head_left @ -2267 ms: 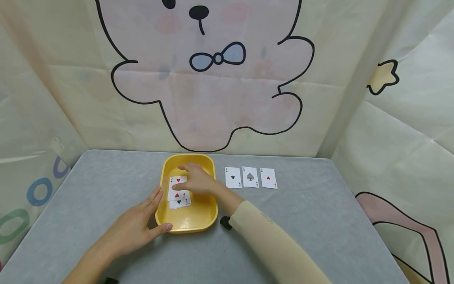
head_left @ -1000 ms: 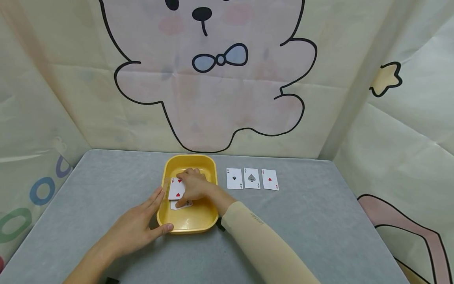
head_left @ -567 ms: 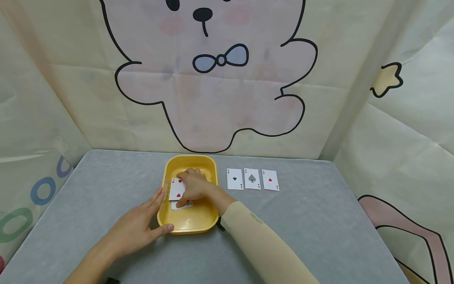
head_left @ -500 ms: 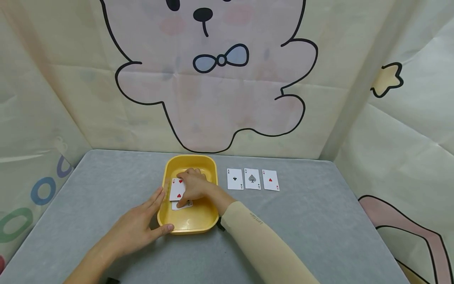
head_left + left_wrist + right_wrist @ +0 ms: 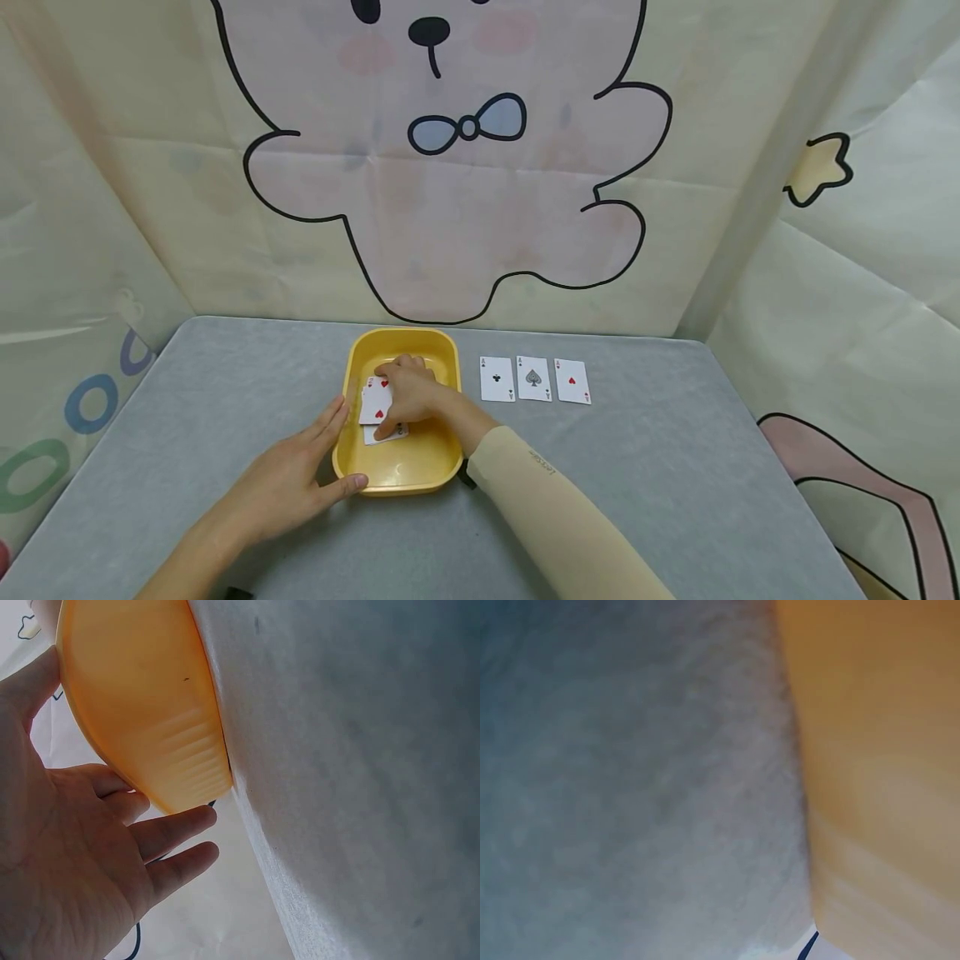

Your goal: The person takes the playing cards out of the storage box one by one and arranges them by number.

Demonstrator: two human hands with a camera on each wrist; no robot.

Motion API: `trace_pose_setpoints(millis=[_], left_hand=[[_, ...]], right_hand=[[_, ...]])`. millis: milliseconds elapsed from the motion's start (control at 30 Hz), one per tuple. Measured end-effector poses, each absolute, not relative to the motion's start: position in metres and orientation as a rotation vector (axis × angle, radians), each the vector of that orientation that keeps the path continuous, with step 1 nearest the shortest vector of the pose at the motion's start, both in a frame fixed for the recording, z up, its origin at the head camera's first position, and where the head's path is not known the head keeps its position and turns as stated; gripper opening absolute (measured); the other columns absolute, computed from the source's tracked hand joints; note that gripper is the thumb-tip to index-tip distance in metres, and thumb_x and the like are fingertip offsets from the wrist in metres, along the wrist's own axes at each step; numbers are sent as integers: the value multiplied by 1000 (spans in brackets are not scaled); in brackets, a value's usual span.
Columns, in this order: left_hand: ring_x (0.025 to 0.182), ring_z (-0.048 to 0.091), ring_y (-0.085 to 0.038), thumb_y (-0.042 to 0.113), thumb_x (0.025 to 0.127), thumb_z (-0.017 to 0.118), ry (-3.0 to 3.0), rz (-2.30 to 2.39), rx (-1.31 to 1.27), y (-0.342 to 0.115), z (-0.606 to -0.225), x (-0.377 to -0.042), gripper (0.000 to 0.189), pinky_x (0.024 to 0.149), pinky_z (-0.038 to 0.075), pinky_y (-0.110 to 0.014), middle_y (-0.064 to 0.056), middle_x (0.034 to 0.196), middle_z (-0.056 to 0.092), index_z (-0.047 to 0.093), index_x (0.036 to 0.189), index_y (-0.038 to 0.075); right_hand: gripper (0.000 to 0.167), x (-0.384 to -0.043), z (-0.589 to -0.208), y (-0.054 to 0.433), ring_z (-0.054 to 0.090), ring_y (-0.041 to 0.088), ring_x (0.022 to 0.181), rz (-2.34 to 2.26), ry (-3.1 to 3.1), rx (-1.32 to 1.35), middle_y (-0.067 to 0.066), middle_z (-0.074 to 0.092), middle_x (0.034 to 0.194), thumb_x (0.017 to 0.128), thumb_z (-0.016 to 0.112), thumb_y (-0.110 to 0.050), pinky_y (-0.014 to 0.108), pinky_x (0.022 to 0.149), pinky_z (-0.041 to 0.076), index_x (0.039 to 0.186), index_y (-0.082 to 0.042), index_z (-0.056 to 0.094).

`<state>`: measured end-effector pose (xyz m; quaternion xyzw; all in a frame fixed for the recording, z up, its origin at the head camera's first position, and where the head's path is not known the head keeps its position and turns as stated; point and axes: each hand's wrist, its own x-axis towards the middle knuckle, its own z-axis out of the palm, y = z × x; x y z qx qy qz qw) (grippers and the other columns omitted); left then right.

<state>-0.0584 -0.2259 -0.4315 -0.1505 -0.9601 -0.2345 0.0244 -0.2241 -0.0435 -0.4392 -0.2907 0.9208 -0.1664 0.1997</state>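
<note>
In the head view, my left hand (image 5: 303,467) reaches around the near left corner of a yellow plastic tray (image 5: 397,475). The thumb lies at the front rim and the fingers touch the left side. The left wrist view shows this hand's extended fingers (image 5: 176,832) beside the tray's outer wall. My right hand (image 5: 408,387) is inside the tray over a small pile of playing cards. Its thumb and index finger are at the right part of the top hearts card (image 5: 372,404), hiding some of it. Another white card (image 5: 371,437) sticks out below.
Three aces lie face up in a row right of the tray: clubs (image 5: 497,379), spades (image 5: 533,378) and hearts (image 5: 572,381). A grey cloth (image 5: 660,467) covers the table. Printed fabric curtains (image 5: 465,225) stand behind and at both sides.
The right hand has come down onto the cards, its thumb and index finger closing in. The top hearts card has shifted slightly right, baring a card edge beneath. The left hand stays at the tray.
</note>
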Motion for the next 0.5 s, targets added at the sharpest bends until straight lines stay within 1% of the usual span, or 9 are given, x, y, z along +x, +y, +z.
trace_pose_setpoints(millis=[300,500], left_hand=[[137,54,-42,67,95,65,-2977,-740,-468,-226,-432,-59,100,104,49,-60,-12,171,29,31,164,4],[138,54,-41,70,95,63,-2971,-738,-474,-228,-433,-59,101,104,49,-59,-11,171,28,31,165,4]], right_hand=[[98,-226,-441,-43,41,14,109,-453,2581,-831,-1,52,129,67,99,-43,26,88,39,151,-21,55],[100,-225,-442,-43,40,15,109,-442,2573,-840,0,51,130,67,100,-44,25,87,40,153,-22,54]])
